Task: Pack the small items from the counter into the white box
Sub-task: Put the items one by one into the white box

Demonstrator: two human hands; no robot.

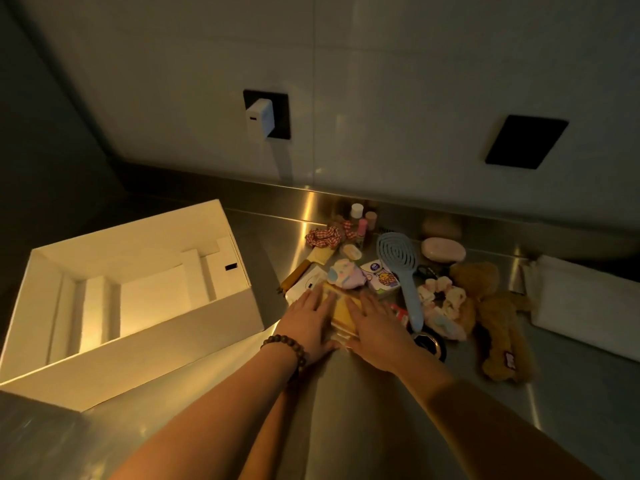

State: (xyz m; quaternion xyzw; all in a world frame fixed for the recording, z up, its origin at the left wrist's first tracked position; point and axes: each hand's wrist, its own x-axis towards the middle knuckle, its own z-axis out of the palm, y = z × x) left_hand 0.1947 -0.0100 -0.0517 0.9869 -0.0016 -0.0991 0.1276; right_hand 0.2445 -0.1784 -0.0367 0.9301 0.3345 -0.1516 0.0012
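Open white box (pixel 138 303) left on counter, small items (pixel 381 278) heaped just right

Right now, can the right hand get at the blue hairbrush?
Probably yes. The right hand lies flat on the yellow packet, holding nothing, and the blue hairbrush lies just to its right, on top of the pile with its handle uncovered.

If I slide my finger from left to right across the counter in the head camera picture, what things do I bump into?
White box → left hand → right hand → blue hairbrush → brown teddy bear → folded white cloth.
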